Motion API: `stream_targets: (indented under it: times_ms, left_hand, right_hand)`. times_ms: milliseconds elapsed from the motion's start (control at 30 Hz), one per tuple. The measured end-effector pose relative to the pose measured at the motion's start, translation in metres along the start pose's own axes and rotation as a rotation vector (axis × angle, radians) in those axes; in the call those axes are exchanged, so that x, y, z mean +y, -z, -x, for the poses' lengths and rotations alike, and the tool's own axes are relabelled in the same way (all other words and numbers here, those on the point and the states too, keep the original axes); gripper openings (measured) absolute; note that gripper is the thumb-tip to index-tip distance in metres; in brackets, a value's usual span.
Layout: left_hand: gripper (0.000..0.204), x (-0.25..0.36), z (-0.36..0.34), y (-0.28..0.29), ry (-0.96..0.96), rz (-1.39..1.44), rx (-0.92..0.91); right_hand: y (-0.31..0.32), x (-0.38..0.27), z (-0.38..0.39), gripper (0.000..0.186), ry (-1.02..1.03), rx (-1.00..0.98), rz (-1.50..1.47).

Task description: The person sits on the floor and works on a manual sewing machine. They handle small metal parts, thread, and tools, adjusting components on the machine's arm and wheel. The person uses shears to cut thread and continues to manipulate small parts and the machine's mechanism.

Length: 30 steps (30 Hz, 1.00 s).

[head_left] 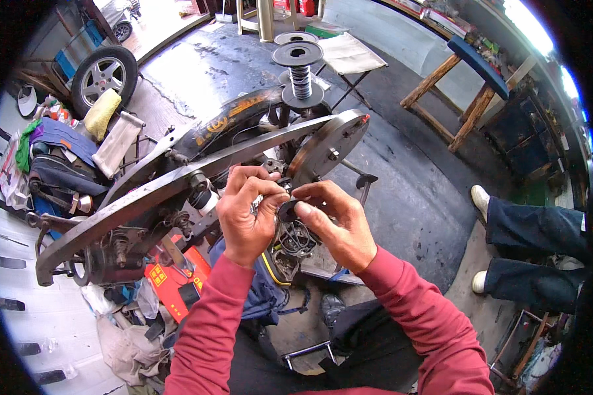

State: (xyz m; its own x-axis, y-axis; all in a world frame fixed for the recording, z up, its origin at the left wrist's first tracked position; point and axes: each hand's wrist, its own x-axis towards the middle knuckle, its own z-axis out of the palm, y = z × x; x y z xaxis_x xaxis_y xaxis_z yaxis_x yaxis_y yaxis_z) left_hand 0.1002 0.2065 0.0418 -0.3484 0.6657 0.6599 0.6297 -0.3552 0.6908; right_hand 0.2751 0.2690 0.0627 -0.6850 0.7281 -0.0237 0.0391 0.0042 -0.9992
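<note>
My left hand (247,207) and my right hand (333,220) meet in front of the machine, fingertips almost touching. The right thumb and fingers pinch a small dark round piece (287,211), partly covered by the fingers. My left hand is closed in a pinch beside it, and what it holds is too small to make out. Just beyond my hands is a long-armed metal machine (244,148), like a shoe-repair sewing machine. A heavy round wheel (329,148) is at its right end. A thread spool (300,80) stands upright behind the arm.
A bag (247,289) and a red box (175,283) lie below the machine. Clothes and bags (66,161) are heaped at the left, near a car wheel (104,79). A folding stool (349,56) and a wooden stool (474,79) stand beyond. At the right are another person's legs (534,227).
</note>
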Motion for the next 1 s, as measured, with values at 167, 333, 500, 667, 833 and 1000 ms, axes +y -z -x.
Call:
stream_targets:
  times_ms: [167,333,500,667,833,1000]
  left_hand:
    - [0.016,0.0,0.0,0.002,-0.015,-0.011,-0.014]
    - [0.016,0.001,-0.001,0.002,-0.024,-0.009,-0.012]
    - [0.015,0.001,-0.001,0.002,-0.015,-0.014,0.003]
    - [0.014,0.001,0.001,0.0,-0.013,-0.026,0.008]
    - [0.014,0.001,0.0,-0.001,-0.013,-0.012,0.007]
    - [0.014,0.0,0.0,0.0,-0.032,-0.012,-0.004]
  right_hand:
    - [-0.006,0.006,-0.003,0.029,0.076,0.025,0.249]
    - [-0.006,0.009,-0.006,0.02,0.158,0.03,0.233]
    - [0.017,0.006,-0.006,0.018,-0.067,-0.118,-0.351]
    - [0.036,0.005,-0.007,0.035,-0.218,0.042,0.127]
    - [0.021,0.006,-0.008,0.025,0.171,0.07,0.304]
    - [0.007,0.003,-0.011,0.042,-0.065,-0.121,-0.181]
